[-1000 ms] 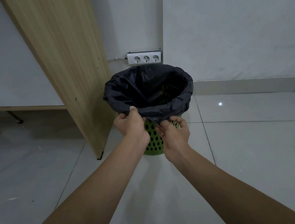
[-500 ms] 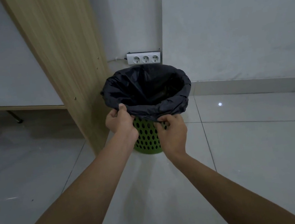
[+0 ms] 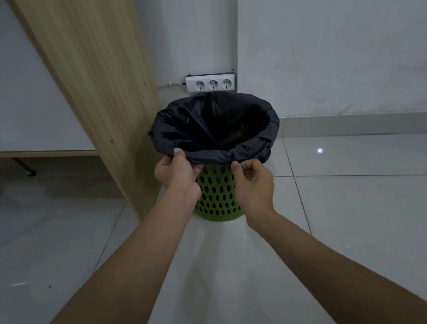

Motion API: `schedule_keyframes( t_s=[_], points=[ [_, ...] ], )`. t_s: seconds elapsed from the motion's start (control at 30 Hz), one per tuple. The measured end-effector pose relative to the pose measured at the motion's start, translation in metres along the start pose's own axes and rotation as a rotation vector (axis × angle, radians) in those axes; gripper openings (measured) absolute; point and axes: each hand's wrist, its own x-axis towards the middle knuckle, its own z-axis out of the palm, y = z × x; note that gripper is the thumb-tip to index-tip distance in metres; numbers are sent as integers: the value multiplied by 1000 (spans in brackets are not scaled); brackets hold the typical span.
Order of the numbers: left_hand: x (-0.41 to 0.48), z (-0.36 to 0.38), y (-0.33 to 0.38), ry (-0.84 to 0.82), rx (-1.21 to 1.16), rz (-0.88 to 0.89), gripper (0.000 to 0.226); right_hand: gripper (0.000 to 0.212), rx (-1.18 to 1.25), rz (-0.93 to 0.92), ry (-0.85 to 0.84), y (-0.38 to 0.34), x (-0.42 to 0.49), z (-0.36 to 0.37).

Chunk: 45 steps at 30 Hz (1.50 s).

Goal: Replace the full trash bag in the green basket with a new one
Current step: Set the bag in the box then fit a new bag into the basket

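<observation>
I have both hands on the near edge of the black trash bag (image 3: 216, 128), which sits in the green basket (image 3: 217, 194) with its mouth wide and its cuff folded down over the rim. The basket stands on the tiled floor (image 3: 366, 222), just beside a wooden panel (image 3: 102, 81) and in front of the wall. My left hand (image 3: 177, 173) pinches the cuff, thumb on top and fingers tucked under. My right hand (image 3: 253, 181) is curled, nipping the cuff's lower hem between thumb and fingertips.

The inside of the bag is too dark for me to judge how full it is, so I cannot tell whether this cuff is coming off or being seated. Either way, I would work the fold in short bites round the rim and keep the two hands pulling evenly. The plastic looks thin and the basket light, so a one-sided tug could tear the hem or tip the basket toward the panel.

I can read no writing or brand anywhere; the white three-socket power strip (image 3: 210, 82) on the wall shows no label
</observation>
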Motion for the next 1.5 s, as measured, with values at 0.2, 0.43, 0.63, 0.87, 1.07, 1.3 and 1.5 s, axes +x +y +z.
schedule_keyframes(
  t_s=[0.2,0.43,0.63,0.87,1.07,1.3,1.5],
  points=[
    [2,0,-1,34,37,-3,28,15,239,259,-27,-12,1,-1],
    [-19,4,-22,-27,14,-48,45,13,518,473,-37,-19,6,3],
    [-28,18,-35,-37,28,-27,28,10,501,485,-11,-18,10,-3],
    [-32,20,-33,-14,86,36,29,17,445,384,30,-13,13,-3],
    [-15,8,-15,32,133,73,30,26,496,426,87,-20,25,-16],
    [-12,7,-16,69,187,53,35,14,584,410,51,-25,29,-14],
    [-21,12,-26,56,224,75,29,20,504,386,15,-25,20,-17]
  ],
)
